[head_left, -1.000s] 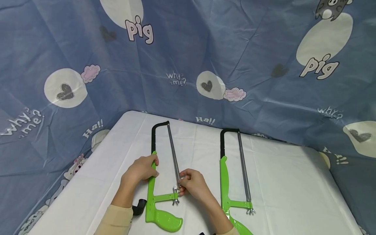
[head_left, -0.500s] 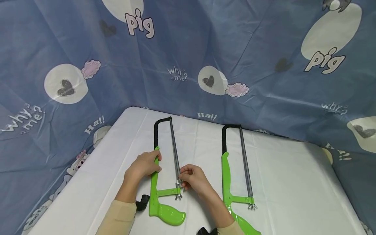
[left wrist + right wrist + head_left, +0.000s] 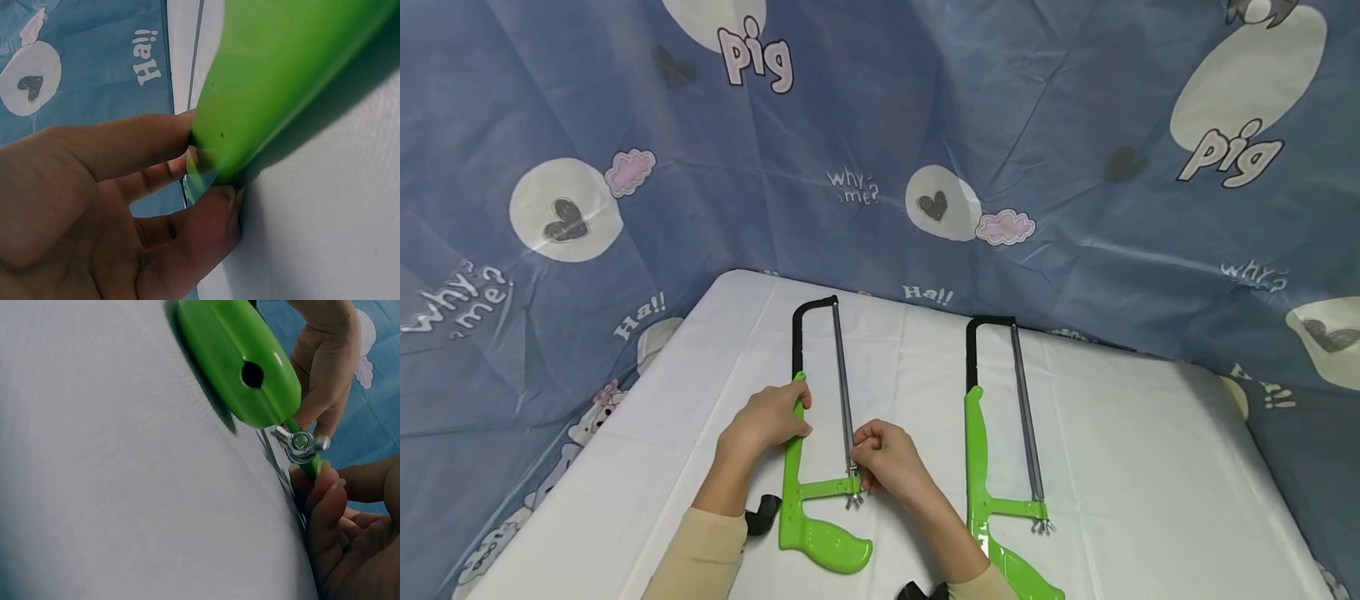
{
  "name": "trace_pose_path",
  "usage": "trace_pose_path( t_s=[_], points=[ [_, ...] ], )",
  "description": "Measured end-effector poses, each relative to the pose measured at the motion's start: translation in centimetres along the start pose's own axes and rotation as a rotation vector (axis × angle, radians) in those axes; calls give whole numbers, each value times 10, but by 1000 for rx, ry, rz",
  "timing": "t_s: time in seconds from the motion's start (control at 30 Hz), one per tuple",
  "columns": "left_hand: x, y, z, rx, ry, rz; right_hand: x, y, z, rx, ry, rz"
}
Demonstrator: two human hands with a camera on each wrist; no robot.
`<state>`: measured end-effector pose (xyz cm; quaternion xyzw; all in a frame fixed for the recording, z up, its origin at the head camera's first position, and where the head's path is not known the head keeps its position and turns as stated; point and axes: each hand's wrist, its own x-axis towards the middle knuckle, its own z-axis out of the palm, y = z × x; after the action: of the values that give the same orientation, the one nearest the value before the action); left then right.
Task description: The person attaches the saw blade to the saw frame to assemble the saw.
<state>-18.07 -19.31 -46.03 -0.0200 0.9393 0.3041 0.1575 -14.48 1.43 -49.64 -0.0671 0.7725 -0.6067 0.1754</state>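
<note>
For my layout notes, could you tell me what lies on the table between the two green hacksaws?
In the head view, the right hand and its forearm lie between the left hacksaw and the right hacksaw; beyond them, only bare white table.

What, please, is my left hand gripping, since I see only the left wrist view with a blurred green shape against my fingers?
Observer: Your left hand grips the green spine of the left hacksaw, which lies flat on the white table.
Operator: Thank you; where is my right hand?
Observer: The right hand pinches the near end of the blade, just above the wing nut.
Operator: Is anything else on the table?
Observer: Yes, a second green hacksaw lies to the right, untouched, with its own blade fitted.
</note>
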Motion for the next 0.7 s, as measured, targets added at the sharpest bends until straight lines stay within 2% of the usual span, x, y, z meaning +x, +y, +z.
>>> trace_pose_path(
  t_s=[0.2,0.5,0.7],
  points=[
    [1,-1,1,-6,-3,-6,6,8,0,-6,-6,0],
    [-1,0,0,-8,-6,-1,3,7,1,-26,29,-17],
    [-4,1,-1,-1,2,11,1,4,-2,-53,32,3]
  ],
)
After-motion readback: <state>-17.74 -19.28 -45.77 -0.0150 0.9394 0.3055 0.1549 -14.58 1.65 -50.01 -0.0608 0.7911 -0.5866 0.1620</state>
